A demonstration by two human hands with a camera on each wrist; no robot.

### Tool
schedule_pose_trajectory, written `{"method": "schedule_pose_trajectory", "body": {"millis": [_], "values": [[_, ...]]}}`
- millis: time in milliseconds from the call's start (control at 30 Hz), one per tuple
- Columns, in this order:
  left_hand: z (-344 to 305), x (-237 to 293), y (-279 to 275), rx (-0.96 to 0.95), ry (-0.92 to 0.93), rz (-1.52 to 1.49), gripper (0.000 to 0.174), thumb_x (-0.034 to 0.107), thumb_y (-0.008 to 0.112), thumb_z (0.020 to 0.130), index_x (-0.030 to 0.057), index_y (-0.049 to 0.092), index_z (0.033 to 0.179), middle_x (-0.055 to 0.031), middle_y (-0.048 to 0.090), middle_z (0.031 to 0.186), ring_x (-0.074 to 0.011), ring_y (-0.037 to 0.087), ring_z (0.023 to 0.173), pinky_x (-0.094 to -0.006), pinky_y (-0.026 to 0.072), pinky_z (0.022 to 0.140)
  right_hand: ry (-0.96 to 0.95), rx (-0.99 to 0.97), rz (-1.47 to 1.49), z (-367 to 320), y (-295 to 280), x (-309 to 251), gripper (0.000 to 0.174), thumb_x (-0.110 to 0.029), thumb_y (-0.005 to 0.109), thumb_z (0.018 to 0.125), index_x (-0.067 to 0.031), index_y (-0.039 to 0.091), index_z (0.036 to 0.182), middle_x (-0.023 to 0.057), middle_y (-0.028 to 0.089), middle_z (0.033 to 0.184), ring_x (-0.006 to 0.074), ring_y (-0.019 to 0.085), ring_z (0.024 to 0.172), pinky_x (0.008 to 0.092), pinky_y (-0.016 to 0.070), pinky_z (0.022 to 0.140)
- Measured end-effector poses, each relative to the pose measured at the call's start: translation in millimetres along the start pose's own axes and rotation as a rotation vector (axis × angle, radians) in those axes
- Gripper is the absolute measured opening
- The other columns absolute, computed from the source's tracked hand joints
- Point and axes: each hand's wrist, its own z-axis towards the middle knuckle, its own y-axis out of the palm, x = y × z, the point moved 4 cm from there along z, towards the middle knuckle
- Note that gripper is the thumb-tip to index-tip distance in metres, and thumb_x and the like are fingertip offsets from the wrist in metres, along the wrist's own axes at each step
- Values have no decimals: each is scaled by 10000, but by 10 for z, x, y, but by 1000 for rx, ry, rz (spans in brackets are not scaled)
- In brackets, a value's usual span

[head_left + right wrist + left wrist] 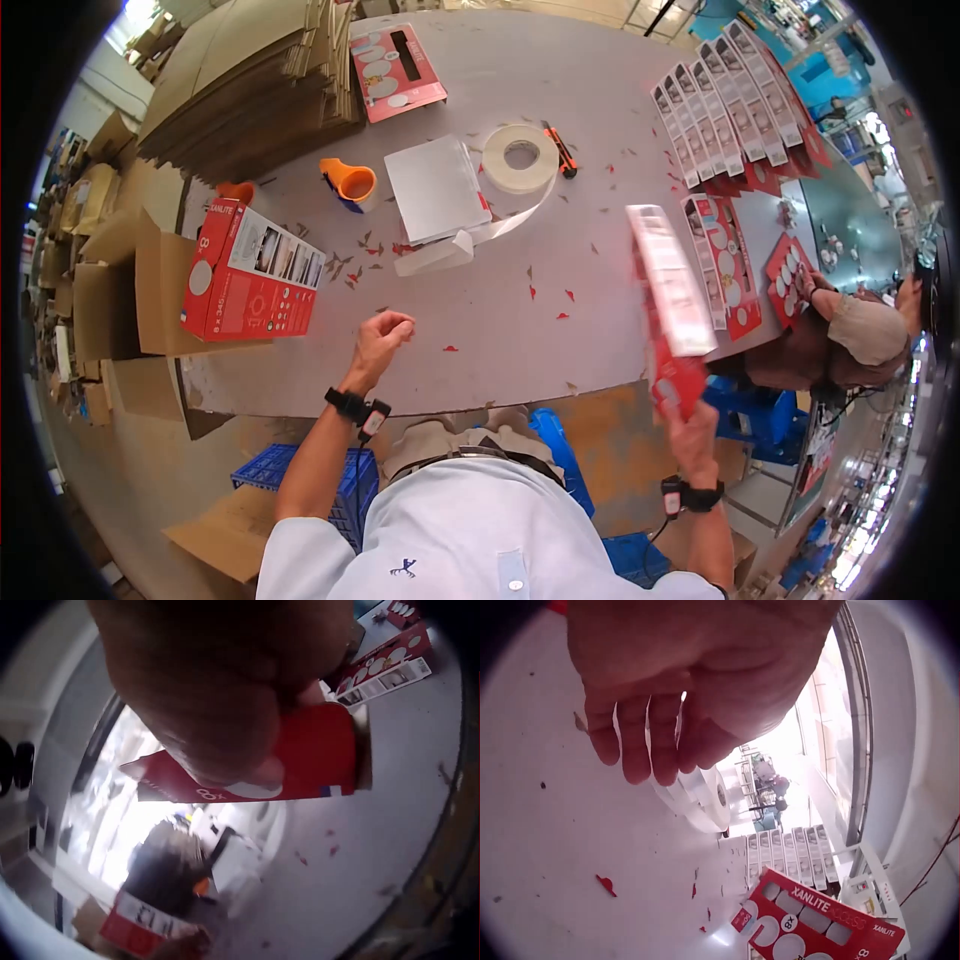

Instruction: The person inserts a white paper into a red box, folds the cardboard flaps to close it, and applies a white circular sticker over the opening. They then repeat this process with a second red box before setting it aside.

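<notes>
My right hand (pixel 690 440) grips a red and white printed carton (pixel 672 285) near its lower end, over the table's right side. The carton is blurred in the head view. In the right wrist view, the fingers curl over its red face (pixel 319 750), and the hand hides part of the print. My left hand (pixel 378 345) holds nothing, its fingers loosely bent above the table's front part. To its left, another red carton (pixel 262 300) stands at an open cardboard box (pixel 165 290). The left wrist view also shows the gripped carton (pixel 810 922), printed XANLITE.
A roll of white tape (pixel 520 158), an orange-handled cutter (pixel 560 150), a white stack (pixel 435 190) and an orange tape dispenser (pixel 350 183) lie on the table. Flat cardboard (pixel 240 80) is piled at back left. Several cartons (pixel 730 110) stand back right, near another person (pixel 850 335).
</notes>
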Motion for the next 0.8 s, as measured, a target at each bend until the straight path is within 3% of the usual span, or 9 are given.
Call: {"method": "schedule_pose_trajectory", "body": {"millis": [133,233,333,367,467,533,633,733,800], "values": [[-123,242,-203,126,156,201,282,179,744,952,80,733,1216,-72,747,1160,-193,685,1072,-348,524,936,-493,-256,-287,-404,371,-303,211,-27,696,794,-71,727,998,85,708,888,327,692,796,424,577,701],[-269,758,-121,139,614,489,500,252,813,877,146,687,1349,-122,606,1459,-311,532,1369,-457,422,1119,-740,-352,-334,-420,547,-426,172,-68,688,719,-112,673,885,44,668,884,251,666,819,376,569,726],[-389,933,203,-81,896,844,696,335,857,809,191,630,1451,-137,450,1613,-388,310,1541,-538,251,1243,-904,-482,-388,-153,804,-190,107,-132,684,743,-126,623,831,20,619,841,231,631,835,363,552,802],[-333,745,305,-184,925,896,801,422,900,748,260,616,1480,-106,387,1669,-414,162,1606,-614,145,1261,-914,-520,-424,-41,895,-74,136,-136,677,738,-125,626,863,25,631,881,237,635,884,377,551,823],[-312,587,534,-354,912,1000,838,424,914,727,304,598,1494,-93,307,1717,-414,120,1616,-657,131,1252,-971,-563,-498,295,1144,245,200,-147,664,733,-125,631,928,32,654,958,243,641,984,406,549,895],[-248,275,558,-401,818,1087,945,413,924,705,320,519,1554,-90,221,1751,-419,92,1618,-685,207,1193,-1033,-482,-508,511,1278,338,193,-153,666,744,-131,633,933,22,651,951,232,638,990,406,550,954],[-278,-4,568,-420,763,1128,1017,392,916,736,319,414,1618,-99,174,1763,-427,76,1618,-684,317,1101,-1060,-394,-569,808,1331,418,193,-133,669,799,-124,666,992,22,692,1036,232,652,1085,422,537,1043],[-428,-176,639,-374,703,1210,1031,387,913,745,320,390,1631,-95,147,1771,-423,67,1621,-689,330,1087,-978,-232,-611,1023,1305,452,226,-102,682,833,-110,684,1059,25,719,1108,264,619,1242,451,483,1138],[-524,-212,698,-346,635,1246,1034,370,906,756,315,371,1639,-96,120,1777,-424,51,1624,-700,368,1052,-868,-252,-532,1165,1297,479,260,-51,696,848,-87,714,1106,42,739,1129,294,670,1166,449,546,1027]]}}
